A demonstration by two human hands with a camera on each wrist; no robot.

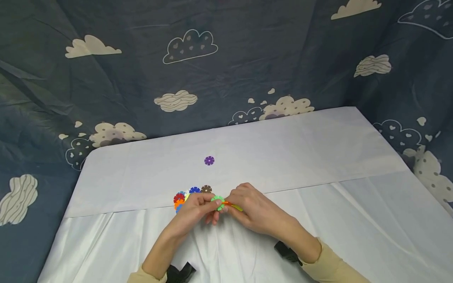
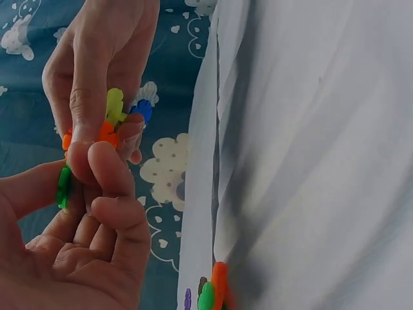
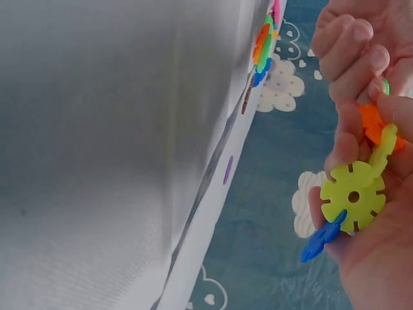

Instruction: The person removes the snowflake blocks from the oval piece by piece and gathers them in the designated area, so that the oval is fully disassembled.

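Between the thumb and fingers of the left hand [image 1: 194,210] is a green notched plastic disc [image 1: 218,201], pinched at its edge. The right hand [image 1: 256,208] meets it from the other side and grips a chain of interlocking discs. In the right wrist view the chain runs from an orange disc [image 3: 372,123] to a yellow disc [image 3: 385,145], a second yellow disc [image 3: 339,190] seen face-on, and a blue disc [image 3: 321,240] at its end. The orange disc sits right at the green one, where fingertips partly hide the joint.
Beyond the left hand lies a loose group of discs, among them red [image 1: 178,197], orange [image 1: 179,203], blue [image 1: 194,190] and brown [image 1: 207,189]. A single purple disc [image 1: 209,160] lies farther back on the white-covered table [image 1: 301,149]. A dark cloud-print curtain [image 1: 226,70] hangs behind.
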